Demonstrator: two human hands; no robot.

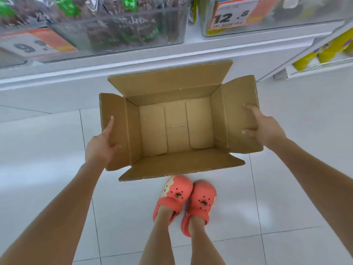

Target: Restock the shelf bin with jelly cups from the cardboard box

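Cardboard box (pixel 179 127): open, nothing inside — held above the floor (pixel 286 188).
Left hand (pixel 101 144): grips the left flap.
Right hand (pixel 263 127): grips the right flap.
Shelf bin (pixel 118 29): up behind — full of packets.

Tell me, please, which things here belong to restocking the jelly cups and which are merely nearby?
Part of the job:
- cardboard box, open, no cups visible inside
- left hand gripping its left flap
- right hand gripping its right flap

Merely nearby:
- clear bin of dark packets
- price tag reading 12.8
- yellow packs on the right-hand shelf
- coral clogs
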